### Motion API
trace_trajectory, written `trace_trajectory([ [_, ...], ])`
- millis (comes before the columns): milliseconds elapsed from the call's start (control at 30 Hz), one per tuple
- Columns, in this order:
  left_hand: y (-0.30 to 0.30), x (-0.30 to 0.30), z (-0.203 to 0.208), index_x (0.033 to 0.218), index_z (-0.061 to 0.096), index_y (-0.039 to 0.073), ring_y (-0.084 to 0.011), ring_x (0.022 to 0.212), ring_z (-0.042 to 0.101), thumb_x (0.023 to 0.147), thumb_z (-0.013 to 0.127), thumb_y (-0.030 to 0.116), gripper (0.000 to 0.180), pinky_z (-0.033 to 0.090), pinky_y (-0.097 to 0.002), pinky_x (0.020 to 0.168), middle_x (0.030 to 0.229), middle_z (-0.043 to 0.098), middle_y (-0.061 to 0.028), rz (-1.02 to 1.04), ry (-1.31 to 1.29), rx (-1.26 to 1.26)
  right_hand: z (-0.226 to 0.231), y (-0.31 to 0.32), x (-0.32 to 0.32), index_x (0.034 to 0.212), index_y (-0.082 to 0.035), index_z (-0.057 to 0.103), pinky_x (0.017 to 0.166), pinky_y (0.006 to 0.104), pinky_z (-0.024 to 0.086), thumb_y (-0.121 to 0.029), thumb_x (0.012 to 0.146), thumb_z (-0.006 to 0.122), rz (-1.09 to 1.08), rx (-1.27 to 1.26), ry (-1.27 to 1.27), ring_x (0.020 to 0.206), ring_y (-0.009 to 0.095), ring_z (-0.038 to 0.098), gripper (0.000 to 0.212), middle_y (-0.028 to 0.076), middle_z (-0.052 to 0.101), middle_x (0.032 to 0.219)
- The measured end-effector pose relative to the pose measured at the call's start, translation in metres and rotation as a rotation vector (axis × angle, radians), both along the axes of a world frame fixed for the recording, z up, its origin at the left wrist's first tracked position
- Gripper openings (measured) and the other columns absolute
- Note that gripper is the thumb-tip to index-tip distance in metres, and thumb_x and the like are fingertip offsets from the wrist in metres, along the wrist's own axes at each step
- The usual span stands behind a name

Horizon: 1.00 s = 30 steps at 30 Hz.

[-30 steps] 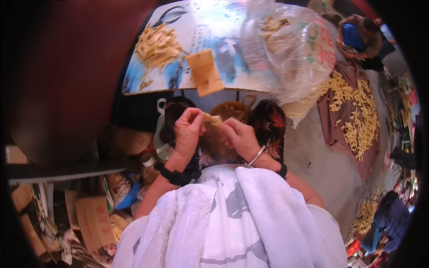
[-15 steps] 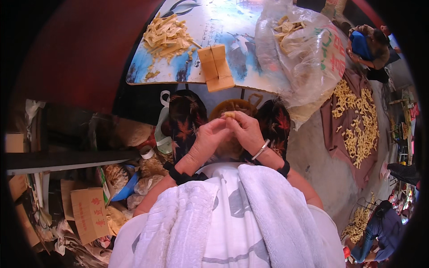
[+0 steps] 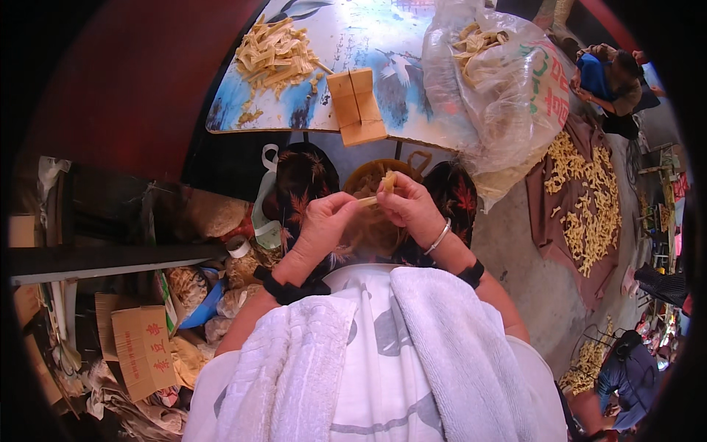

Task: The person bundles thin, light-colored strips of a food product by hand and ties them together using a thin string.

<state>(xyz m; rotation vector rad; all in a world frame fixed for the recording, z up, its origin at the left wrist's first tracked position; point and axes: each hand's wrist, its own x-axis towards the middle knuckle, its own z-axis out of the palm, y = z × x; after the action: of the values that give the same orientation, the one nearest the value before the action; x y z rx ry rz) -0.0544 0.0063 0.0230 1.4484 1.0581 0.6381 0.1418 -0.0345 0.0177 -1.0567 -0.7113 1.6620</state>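
Note:
Above my lap, my left hand and my right hand stretch a pale yellow tofu-skin strip between them. The left thumb and forefinger pinch one end. The right fingers are closed round the other part, and a folded bit of it stands up above the fingertips. Below the hands, between my knees, is a yellow basin with similar pale pieces inside, partly hidden by my hands. On the table ahead lies a heap of loose strips, and a slotted wooden block sits at the table's near edge.
A clear plastic bag holding more strips slumps over the table's right end. Knotted pieces cover a brown cloth on the floor. Cardboard boxes and bags crowd the left. Two people sit at the right.
My hands have drawn apart, the left one moving left and slightly down. The strip, earlier bunched at the fingertips, now shows stretched between them.

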Motion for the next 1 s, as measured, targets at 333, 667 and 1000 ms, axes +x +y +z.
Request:
trace_trajectory([
  [333, 0.037, -0.002, 0.022, 0.094, 0.067, 0.001, -0.0049, 0.062, 0.053, 0.092, 0.062, 0.015, 0.015, 0.044, -0.0212, 0.057, 0.067, 0.059, 0.0035, -0.111, 0.033, 0.184, 0.025, 0.034, 0.004, 0.097, -0.008, 0.062, 0.05, 0.0182, 0.041, -0.022, 0.096, 0.054, -0.017, 0.096, -0.292, 0.056, 0.003, 0.052, 0.016, -0.003, 0.059, 0.071],
  [667, 0.139, 0.043, 0.042, 0.087, 0.065, 0.001, -0.0131, 0.062, 0.058, 0.089, 0.063, 0.015, 0.015, 0.047, -0.0281, 0.06, 0.066, 0.061, -0.0083, 0.15, 0.172, 0.639, 0.035, 0.138, 0.013, 0.086, -0.005, 0.057, 0.057, 0.0383, 0.047, -0.02, 0.093, 0.057, -0.464, 0.498, -0.941, 0.064, 0.032, 0.061, 0.016, 0.015, 0.061, 0.07],
  [1000, 0.161, 0.043, 0.012, 0.089, 0.066, 0.002, -0.0067, 0.057, 0.048, 0.089, 0.063, 0.014, 0.012, 0.04, -0.0246, 0.052, 0.062, 0.055, 0.0023, 0.266, 0.084, 0.479, 0.006, 0.152, 0.03, 0.087, -0.005, 0.056, 0.062, 0.0428, 0.047, -0.019, 0.089, 0.06, -0.416, 0.632, -1.314, 0.074, 0.039, 0.06, 0.015, 0.018, 0.063, 0.079],
])
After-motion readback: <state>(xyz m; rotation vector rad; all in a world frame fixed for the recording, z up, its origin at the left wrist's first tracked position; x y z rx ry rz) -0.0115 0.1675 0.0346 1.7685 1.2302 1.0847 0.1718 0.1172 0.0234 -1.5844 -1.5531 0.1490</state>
